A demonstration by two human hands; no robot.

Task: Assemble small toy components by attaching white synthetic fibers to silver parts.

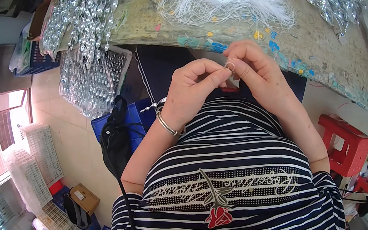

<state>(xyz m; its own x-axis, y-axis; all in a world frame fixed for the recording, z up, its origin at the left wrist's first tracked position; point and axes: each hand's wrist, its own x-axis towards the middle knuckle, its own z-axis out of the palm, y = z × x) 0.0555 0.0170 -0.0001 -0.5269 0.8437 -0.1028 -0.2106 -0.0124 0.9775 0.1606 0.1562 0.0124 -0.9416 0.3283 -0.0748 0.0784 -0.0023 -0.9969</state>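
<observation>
Just past the near edge of the worktable point(129, 34), my two hands meet fingertip to fingertip. My left hand point(192, 85) is closed in a pinch on a small metal ring point(230, 66). Thumb and forefinger of my right hand point(257, 76) pinch the same ring from the other side. Part of the ring hides behind the fingertips, and anything finer held there is too small to make out. A silver bangle point(166, 124) circles my left wrist, with a shiny twisted silver strip point(152, 106) showing beside it.
White thread point(230, 2) lies in a loose bundle on the table. Twisted silver strips point(93, 4) hang over its left edge, and more point(333, 8) lie far right. A red plastic stool point(345, 145) stands right. Below left are a blue bin point(136, 126) and white plastic crates point(35, 154).
</observation>
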